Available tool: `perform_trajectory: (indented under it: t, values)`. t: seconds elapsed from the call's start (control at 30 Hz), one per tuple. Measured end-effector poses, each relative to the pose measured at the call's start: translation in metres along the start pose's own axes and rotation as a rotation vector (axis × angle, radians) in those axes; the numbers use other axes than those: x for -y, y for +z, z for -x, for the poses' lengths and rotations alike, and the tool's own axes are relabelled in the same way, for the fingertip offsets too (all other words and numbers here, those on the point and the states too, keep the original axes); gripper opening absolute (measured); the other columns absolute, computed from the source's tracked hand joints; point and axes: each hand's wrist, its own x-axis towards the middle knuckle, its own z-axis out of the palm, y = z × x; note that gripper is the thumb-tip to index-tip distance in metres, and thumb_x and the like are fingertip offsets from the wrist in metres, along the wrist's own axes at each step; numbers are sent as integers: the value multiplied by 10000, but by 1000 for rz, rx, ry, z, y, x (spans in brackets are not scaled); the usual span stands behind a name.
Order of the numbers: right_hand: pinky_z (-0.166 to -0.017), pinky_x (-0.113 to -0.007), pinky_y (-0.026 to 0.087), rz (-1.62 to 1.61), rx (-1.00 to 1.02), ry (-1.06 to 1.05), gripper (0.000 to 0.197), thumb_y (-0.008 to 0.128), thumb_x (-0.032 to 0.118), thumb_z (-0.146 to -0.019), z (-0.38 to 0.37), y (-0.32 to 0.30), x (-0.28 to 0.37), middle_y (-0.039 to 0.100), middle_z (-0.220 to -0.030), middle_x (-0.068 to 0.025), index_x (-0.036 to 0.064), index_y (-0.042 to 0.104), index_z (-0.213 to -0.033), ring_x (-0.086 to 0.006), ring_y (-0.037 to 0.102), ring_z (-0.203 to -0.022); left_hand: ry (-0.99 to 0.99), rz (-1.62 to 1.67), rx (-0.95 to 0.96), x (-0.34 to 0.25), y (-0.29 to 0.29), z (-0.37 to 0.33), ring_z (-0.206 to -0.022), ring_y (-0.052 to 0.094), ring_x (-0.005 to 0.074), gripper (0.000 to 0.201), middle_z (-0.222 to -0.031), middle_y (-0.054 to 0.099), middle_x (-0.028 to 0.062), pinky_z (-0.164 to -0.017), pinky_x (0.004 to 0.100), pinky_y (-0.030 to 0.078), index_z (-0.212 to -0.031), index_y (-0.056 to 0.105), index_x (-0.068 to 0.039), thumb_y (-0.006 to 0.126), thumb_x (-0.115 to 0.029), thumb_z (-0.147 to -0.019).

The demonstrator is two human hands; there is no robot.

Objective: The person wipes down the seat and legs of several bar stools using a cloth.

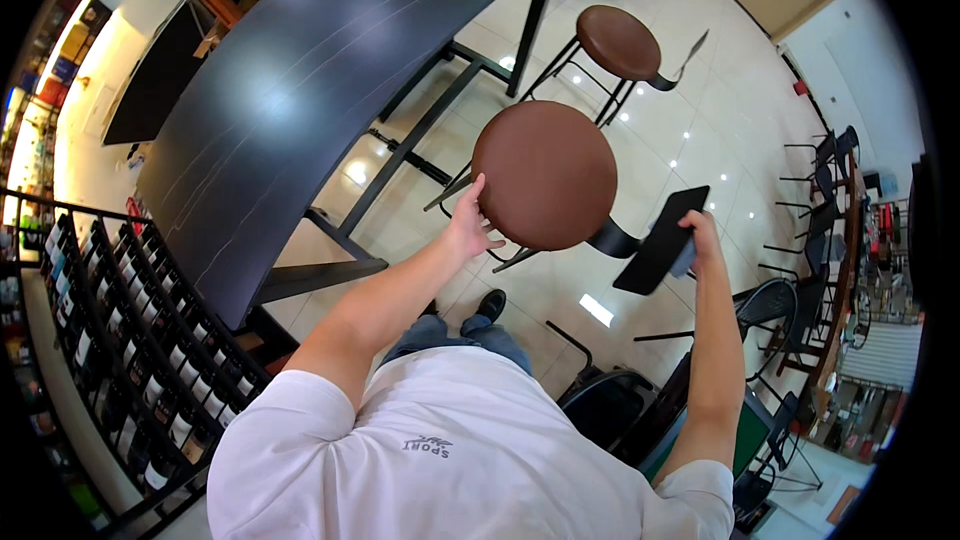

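Observation:
A bar stool with a round brown padded seat [547, 175] stands in front of me, beside the dark table. My left hand [470, 224] is at the seat's near left edge, its fingers curled against the rim and its thumb below. On the right, a curved black bracket joins the seat to a flat black backrest [662, 240]. My right hand [704, 236] grips a grey-blue cloth [685, 259] at the far side of that backrest, which hides part of the cloth and fingers.
The long dark table [300, 90] fills the upper left. Another brown stool [618, 42] stands farther off. A bottle rack [150, 340] is at lower left, and black chairs [825, 200] line the right. A folded black chair [608, 405] is close by my right side.

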Motion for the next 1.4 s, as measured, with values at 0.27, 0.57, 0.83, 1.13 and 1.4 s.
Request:
perform_trajectory:
  t: [0.27, 0.57, 0.83, 1.13, 1.4]
  values:
    - [-620, -355, 485, 147, -76, 16, 129, 614, 89, -702, -54, -20, -30, 610, -731, -91, -18, 601, -772, -223, 592, -647, -104, -132, -224, 30, 11, -73, -1441, 273, 307, 1032, -1579, 328, 56, -1149, 546, 207, -1549, 308, -131, 604, -776, -799]
    - [-638, -346, 492, 139, -74, 65, 132, 606, 78, -708, -80, -40, -50, 622, -747, -87, -15, 602, -802, -216, 597, -665, -110, -188, -225, 42, 15, -121, -1458, 267, 321, 1067, -1615, 304, 78, -1160, 516, 207, -1578, 269, -147, 582, -795, -792]
    - [-664, -320, 465, 198, -48, 61, 150, 599, 89, -719, -100, -21, -53, 609, -785, -66, -19, 600, -823, -186, 579, -710, -77, -199, -284, 30, 3, -147, -1410, 324, 326, 1032, -1552, 358, 109, -1157, 526, 235, -1555, 304, -158, 619, -769, -785]
    - [-741, -328, 470, 233, -284, 95, 445, 715, 399, -859, -102, -11, -59, 651, -846, -85, -39, 654, -909, -186, 590, -801, -172, -383, -213, 11, -1, -131, -1406, 322, 350, 1046, -1597, 293, 142, -1087, 602, 321, -1553, 306, -115, 687, -708, -780]
    - [-846, -343, 527, 205, -650, -312, 507, 714, 173, -871, -44, 8, -21, 618, -1155, -110, 52, 537, -1330, -206, 624, -966, 490, -760, 45, 20, 60, -86, -967, 643, 149, 357, -1080, 679, 59, -895, 271, 489, -1170, 626, -17, 705, -291, -955]
